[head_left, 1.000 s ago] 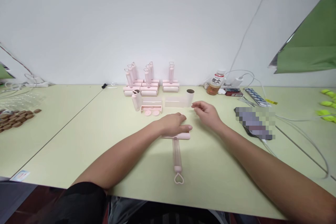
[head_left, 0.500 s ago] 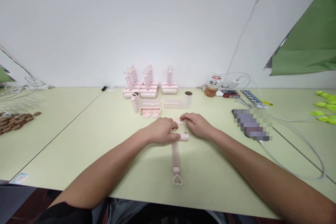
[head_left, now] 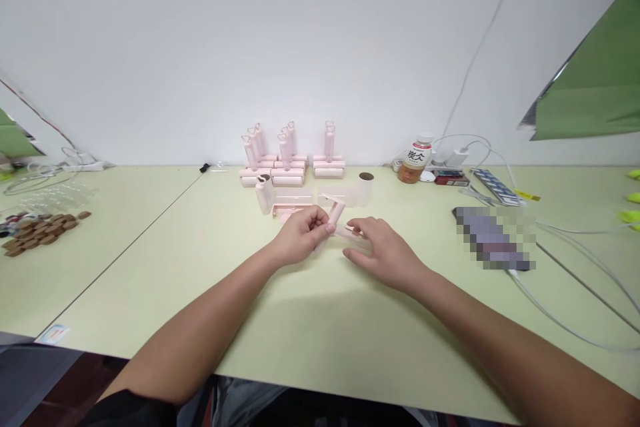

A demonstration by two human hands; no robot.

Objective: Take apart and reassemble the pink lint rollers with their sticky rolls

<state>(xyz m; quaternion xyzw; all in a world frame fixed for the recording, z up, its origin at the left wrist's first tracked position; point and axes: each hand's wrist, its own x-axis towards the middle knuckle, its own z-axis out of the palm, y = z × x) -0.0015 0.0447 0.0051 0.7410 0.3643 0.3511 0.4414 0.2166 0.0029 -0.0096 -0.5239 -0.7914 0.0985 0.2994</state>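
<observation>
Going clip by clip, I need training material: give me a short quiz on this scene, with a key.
1. Which hand has its thumb and fingers closed on the pink frame?
2. True or false: the labelled bottle stands to the right of the grouped pink rollers in the picture.
3. Fill in the colour: the heap of small flat pieces at the far left is mostly ____.

Key: 1. the left hand; 2. true; 3. brown.

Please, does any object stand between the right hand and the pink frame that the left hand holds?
Nothing visible does: the right hand is close beside the pink frame; whether it touches is unclear.
</observation>
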